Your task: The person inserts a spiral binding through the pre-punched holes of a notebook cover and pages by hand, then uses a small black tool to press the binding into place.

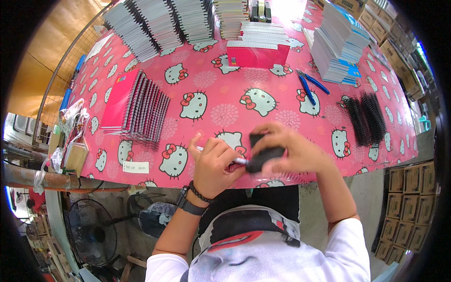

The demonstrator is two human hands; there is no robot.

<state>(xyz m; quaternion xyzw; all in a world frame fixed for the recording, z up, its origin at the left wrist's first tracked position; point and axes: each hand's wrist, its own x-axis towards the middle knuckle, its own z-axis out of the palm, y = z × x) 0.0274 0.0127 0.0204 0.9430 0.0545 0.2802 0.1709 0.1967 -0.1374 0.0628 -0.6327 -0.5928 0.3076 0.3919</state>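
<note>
Close to the table's front edge, my left hand point(213, 160) is closed round a thin, pale-edged thing point(240, 160), mostly hidden by the fingers. My right hand point(289, 145) grips a dark, rounded black object point(264, 159) against that thing's right end; motion blurs it and its kind cannot be made out. Left of my hands stands a fanned row of pink-covered spiral notebooks point(141, 108). To the right lie blue-handled pliers point(312, 87) and a bundle of black binding coils point(365, 120).
Stacks of spiral-bound books point(159, 23) line the back. In front of them sits a pile of pink-covered booklets point(258, 54). A tall stack of blue-and-white booklets point(336, 47) rises at back right. A tape dispenser point(261, 11), a small paper label point(136, 167) and plastic bags point(75, 117) are also there.
</note>
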